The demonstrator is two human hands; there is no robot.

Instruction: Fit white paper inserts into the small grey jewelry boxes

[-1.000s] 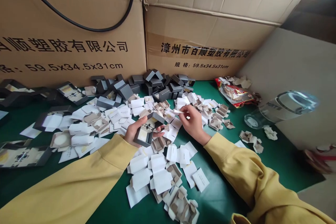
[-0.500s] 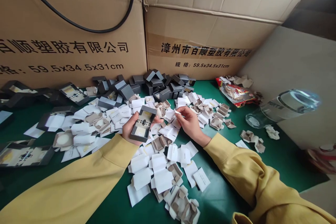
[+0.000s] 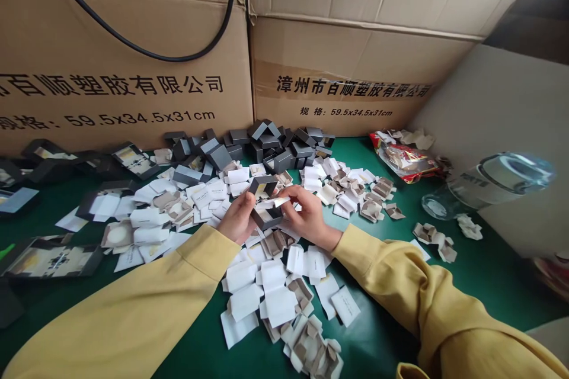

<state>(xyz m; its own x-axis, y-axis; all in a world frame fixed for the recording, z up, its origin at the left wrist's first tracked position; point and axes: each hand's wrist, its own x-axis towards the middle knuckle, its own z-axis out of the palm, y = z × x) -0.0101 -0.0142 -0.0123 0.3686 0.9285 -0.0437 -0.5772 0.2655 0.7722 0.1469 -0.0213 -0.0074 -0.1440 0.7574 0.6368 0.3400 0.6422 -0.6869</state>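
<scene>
A small black box (image 3: 265,220) with an open face is held tilted in my left hand (image 3: 240,217), whose thumb lies along its near side. My right hand (image 3: 306,213) pinches a small white paper piece (image 3: 278,202) at the box's opening. Part of the box's inside is covered by this paper and my fingers. Around both hands lie many folded white cartons (image 3: 278,306), some showing grey-brown insides. Just behind the hands, a pile of black boxes (image 3: 271,145) rests against the cardboard.
Large cardboard cartons (image 3: 355,65) wall off the back, with a black cable (image 3: 178,59) hanging before them. On the right of the green table (image 3: 377,308) are a clear bottle (image 3: 480,183), a red plastic packet (image 3: 404,157) and crumpled paper (image 3: 470,227). More black boxes (image 3: 51,257) lie at left.
My right hand has moved left, bringing the white paper from beside the black box to its opening. My left hand has turned the box, and the view has shifted slightly.
</scene>
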